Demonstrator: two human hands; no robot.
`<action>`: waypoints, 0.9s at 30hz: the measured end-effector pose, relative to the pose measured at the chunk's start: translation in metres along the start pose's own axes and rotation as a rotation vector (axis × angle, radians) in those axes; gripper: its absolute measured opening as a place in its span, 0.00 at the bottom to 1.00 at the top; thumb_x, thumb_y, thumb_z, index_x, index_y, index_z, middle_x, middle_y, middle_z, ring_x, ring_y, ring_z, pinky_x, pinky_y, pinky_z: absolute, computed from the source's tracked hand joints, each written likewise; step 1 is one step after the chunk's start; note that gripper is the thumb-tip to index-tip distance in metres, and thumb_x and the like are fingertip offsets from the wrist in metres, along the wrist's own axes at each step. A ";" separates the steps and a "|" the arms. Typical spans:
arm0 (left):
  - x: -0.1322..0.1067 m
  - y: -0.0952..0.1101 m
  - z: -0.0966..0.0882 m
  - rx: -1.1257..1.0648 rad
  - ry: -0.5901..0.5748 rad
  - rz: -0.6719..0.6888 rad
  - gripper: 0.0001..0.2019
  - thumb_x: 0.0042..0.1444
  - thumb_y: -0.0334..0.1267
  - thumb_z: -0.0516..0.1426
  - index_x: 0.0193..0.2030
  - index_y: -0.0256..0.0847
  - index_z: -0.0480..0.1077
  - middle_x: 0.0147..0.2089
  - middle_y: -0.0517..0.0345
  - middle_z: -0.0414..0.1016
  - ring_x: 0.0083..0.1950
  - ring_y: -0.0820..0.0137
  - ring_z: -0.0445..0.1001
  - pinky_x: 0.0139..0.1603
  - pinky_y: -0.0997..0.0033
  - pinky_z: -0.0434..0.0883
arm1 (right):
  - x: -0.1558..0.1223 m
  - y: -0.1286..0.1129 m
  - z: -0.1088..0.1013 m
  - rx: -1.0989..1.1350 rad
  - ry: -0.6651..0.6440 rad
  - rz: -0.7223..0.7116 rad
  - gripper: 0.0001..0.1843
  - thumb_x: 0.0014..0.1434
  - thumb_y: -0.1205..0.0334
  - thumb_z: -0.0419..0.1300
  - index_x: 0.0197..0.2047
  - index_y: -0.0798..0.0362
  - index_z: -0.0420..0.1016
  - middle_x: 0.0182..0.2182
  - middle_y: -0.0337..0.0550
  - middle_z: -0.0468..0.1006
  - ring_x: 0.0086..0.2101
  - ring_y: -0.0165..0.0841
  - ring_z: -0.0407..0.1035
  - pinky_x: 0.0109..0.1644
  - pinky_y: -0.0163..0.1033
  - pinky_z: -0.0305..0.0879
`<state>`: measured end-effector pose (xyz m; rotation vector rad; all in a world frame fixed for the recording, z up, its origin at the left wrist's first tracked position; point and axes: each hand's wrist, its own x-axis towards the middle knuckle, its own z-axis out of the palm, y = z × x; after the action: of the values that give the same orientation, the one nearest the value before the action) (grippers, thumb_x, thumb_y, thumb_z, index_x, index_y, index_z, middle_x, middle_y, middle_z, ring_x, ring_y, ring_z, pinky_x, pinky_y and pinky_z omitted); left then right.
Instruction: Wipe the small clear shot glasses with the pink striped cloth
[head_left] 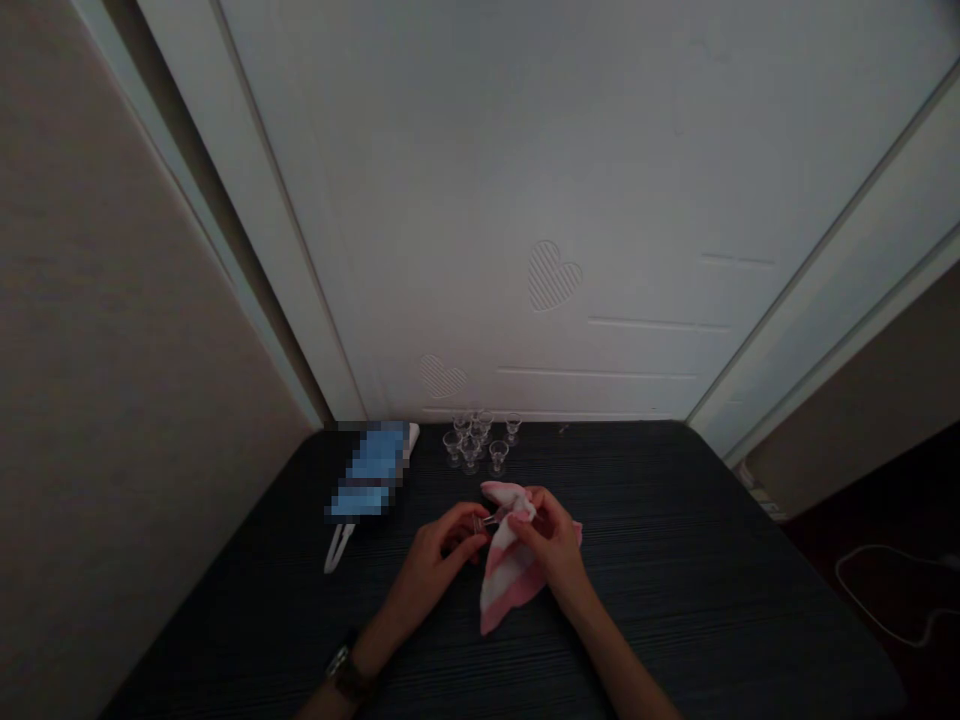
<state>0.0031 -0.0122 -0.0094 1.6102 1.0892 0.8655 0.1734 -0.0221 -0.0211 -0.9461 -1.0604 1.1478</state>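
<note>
Just above the dark table, my left hand [442,548] is closed around the base end of a small clear stemmed glass [489,520], which lies sideways and points to the right. My right hand [551,535] pinches a pink and white cloth [514,575] around the other end of that glass, so its bowl is mostly hidden. A corner of the cloth hangs down between the hands. Beyond them, several more small clear stemmed glasses [470,453] stand upright in a loose cluster.
On the left of the table [675,580] lies a blurred blue-screened device [373,470] with a white strap or cable [339,548]. A white panel with carved hearts [553,276] rises behind the table. A white cord [877,610] lies at the lower right, past the table edge.
</note>
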 end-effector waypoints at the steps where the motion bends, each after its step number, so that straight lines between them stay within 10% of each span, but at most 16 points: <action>1: 0.000 0.000 0.000 0.000 -0.002 0.000 0.14 0.54 0.44 0.55 0.45 0.40 0.69 0.37 0.54 0.77 0.34 0.67 0.75 0.31 0.72 0.69 | 0.000 0.000 0.000 -0.001 -0.002 -0.003 0.12 0.48 0.61 0.63 0.26 0.51 0.61 0.35 0.39 0.71 0.34 0.33 0.69 0.35 0.34 0.65; 27: 0.001 -0.004 -0.001 -0.010 -0.027 0.013 0.14 0.57 0.44 0.53 0.45 0.38 0.69 0.32 0.57 0.75 0.29 0.70 0.72 0.30 0.74 0.66 | -0.001 0.004 -0.001 0.024 -0.013 -0.018 0.10 0.48 0.64 0.62 0.27 0.51 0.62 0.35 0.38 0.69 0.35 0.33 0.69 0.36 0.34 0.64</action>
<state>0.0014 -0.0103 -0.0132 1.6180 1.0559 0.8543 0.1737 -0.0222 -0.0255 -0.9096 -1.0614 1.1505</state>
